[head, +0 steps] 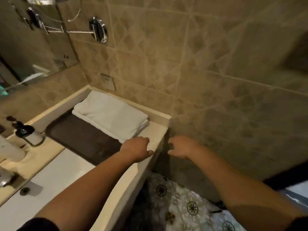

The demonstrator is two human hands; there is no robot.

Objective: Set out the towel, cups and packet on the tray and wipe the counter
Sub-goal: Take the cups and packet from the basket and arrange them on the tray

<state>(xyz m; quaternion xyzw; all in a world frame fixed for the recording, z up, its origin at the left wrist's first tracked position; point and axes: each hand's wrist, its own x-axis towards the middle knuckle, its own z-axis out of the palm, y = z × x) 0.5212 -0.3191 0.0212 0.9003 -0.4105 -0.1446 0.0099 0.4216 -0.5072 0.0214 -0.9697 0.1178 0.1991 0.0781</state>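
Head view: a folded white towel (110, 115) lies on the far end of a dark tray (80, 135) at centre frame, set on the cream stone bench (156, 129) in the tiled corner. The towel's long axis runs from upper left to lower right, and its lower-right corner ends just above the left hand (136, 147).

That hand rests at the front edge of the bench, knuckles up, its fingers (146, 141) loosely curled and slightly parted, gripping nothing; they lie just beside the towel's near corner, and whether they touch it cannot be told. The right hand (180, 146) hangs beyond the bench's end at centre right, in front of the wall, fingers bent and apart, also empty. The left hand is plainly the nearer to towel and tray.

Both forearms reach up from the bottom of the frame, bare below dark sleeves.

No cups or packet can be made out; a dark-topped dispenser (25, 132) stands at left beside the white basin (55, 174). The towel looks already set out, so cups, packet and wiping likely remain.
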